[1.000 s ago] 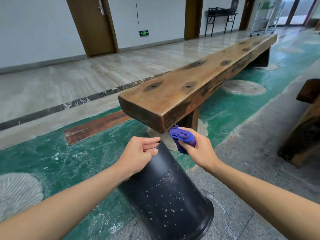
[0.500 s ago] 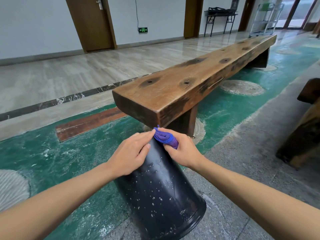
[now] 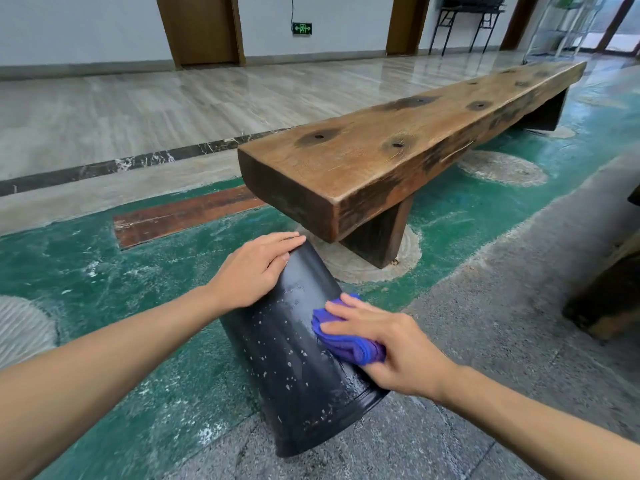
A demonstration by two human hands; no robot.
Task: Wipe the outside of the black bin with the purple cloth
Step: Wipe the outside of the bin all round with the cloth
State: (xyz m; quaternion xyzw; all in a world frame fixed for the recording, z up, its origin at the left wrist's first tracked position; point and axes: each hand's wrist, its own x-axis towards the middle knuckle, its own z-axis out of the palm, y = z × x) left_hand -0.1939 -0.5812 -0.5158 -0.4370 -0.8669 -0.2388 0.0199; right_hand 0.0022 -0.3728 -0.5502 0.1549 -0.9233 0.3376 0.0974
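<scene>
hands: left hand [image 3: 254,268] lay flat-fingered on the tilted black bin [image 3: 298,358], right hand [image 3: 388,344] pressed purple cloth [image 3: 346,344] to its side | bin on floor near wooden bench [image 3: 398,150] | risk: bin could roll (only steadied, not gripped); white specks missed

the bin [image 3: 294,358] lies tilted at lower centre, the bench [image 3: 398,150] behind it toward upper right. the left hand [image 3: 252,268] rests on its upper end. the right hand [image 3: 388,344] presses the cloth [image 3: 346,344] on its right side.
</scene>
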